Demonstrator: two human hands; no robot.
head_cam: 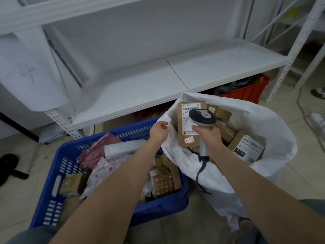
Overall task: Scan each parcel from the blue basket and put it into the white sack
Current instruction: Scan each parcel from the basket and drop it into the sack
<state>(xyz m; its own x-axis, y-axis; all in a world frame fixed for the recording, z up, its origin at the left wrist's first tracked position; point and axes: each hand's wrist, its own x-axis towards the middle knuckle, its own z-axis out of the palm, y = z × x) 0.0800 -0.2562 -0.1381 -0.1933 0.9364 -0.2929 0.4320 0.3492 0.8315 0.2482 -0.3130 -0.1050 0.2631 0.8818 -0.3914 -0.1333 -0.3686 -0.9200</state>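
The left hand [159,132] grips the white sack [263,124] by its rim, probably to hold it open, while the right hand [208,136] clasps the scanner [202,116] above a parcel [182,124] standing inside the sack, the blue basket [66,150] just beside it.

White metal shelving [140,85] stands against a pale grey wall [140,32] on a beige tiled floor [302,182]; a red crate [246,93] sits beneath its lowest shelf.

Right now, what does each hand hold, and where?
Left hand pinches the white plastic sack at its rim; right hand holds the grey barcode scanner by its handle.
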